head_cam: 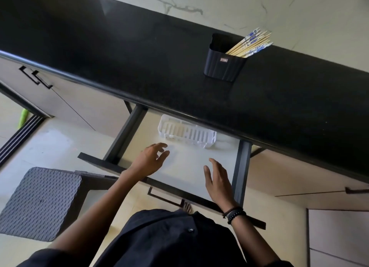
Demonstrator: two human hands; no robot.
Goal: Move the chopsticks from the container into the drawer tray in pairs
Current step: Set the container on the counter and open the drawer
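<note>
- Seen from the head camera, the open drawer (pixel 242 167) is pulled out from under the black countertop (pixel 119 53), and everything else is placed against it.
- Inside the drawer, at its back, lies the white slotted tray (pixel 187 134), its far edge tucked beneath the countertop's lip.
- Beyond the drawer and toward its right side, the dark ribbed container (pixel 224 67) stands upright on the countertop, well apart from the tray.
- The chopsticks (pixel 251 43) are all in that container, a bundle leaning out to the right, some plain wood, some patterned blue and white.
- Over the drawer's left front part hovers the left hand (pixel 151 159), fingers spread and loosely bent, with nothing in it; its fingertips are near the tray's front wall but do not touch it.
- Over the drawer's right front part is the right hand (pixel 217 181), fingers nearly straight and relaxed, thumb out, also with nothing in it.
- On the right wrist, just at the drawer's front edge, sit dark beaded bracelets (pixel 234 214).
- On the drawer's front panel, a slim bar handle (pixel 165 197) shows between the two forearms.
- Left of the drawer, lower down, stands a grey woven-pattern seat (pixel 40 203).
- Further left, beyond the drawer, two black cabinet handles (pixel 36 77) sit on pale doors.
</note>
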